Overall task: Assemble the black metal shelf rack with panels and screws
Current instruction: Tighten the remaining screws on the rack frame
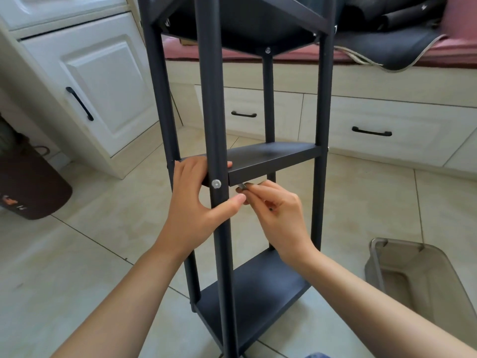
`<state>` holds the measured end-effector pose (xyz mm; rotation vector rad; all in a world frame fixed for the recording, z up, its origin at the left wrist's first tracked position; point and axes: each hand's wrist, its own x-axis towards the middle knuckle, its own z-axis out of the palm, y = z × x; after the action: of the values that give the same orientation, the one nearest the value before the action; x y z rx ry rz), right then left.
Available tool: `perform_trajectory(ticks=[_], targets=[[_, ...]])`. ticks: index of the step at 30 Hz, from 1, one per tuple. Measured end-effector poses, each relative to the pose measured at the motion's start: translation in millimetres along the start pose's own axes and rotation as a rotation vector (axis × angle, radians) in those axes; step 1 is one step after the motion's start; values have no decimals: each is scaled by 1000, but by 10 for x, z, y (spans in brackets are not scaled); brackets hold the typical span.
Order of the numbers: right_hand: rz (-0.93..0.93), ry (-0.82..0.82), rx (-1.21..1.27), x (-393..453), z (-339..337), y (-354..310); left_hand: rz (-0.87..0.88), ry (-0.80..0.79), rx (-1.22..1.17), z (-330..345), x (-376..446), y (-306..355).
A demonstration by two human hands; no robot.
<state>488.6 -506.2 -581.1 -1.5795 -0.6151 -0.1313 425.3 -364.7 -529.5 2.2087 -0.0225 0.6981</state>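
1. The black shelf rack (219, 125) is standing upright on the tiled floor (77, 254), right in front of the person. Its top is going out of the picture, so its full height is not showing.
2. The rack is carrying three panels in view: the top panel (245, 24), the middle panel (268, 158) and the bottom panel (255, 288). Nothing is lying on the middle or bottom panel.
3. White cabinets (98, 81) are standing at the left, and a low bench with drawers (361, 112) is running behind the rack. Dark cloth (387, 45) is lying on the bench.
4. A grey bin (423, 280) is sitting on the floor at the right, near the rack. Its inside is looking bare, but the near part is cut off by the picture edge.
5. The left hand (193, 202) is gripping the front pole (219, 228) at the middle panel. The fingers are curling behind the pole and over the panel's corner, and the thumb is pressing across the pole just below the screw (216, 183).
6. The right hand (278, 210) is pinching a small metal tool (242, 186) just under the front edge of the middle panel. The tool is mostly hidden by the fingers, so its kind is hard to tell.
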Motion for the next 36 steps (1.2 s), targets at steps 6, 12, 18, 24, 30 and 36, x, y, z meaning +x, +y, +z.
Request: perform_trajectory(ticks=[6, 12, 18, 24, 30, 36], targets=[[-67, -17, -102, 79, 54, -3, 10, -13, -3, -6, 16, -17], [-181, 38, -193, 72, 91, 15, 8, -18, 19, 0, 7, -6], [-205, 84, -187, 24, 211, 78, -15, -22, 13, 10, 20, -8], [-151, 91, -118, 66, 363, 86, -35, -26, 2, 8, 28, -13], [-163, 89, -148, 127, 422, 16, -23, -25, 4, 1, 36, -26], [-143, 38, -213, 61, 235, 79, -35, -37, -37, -65, 32, -78]])
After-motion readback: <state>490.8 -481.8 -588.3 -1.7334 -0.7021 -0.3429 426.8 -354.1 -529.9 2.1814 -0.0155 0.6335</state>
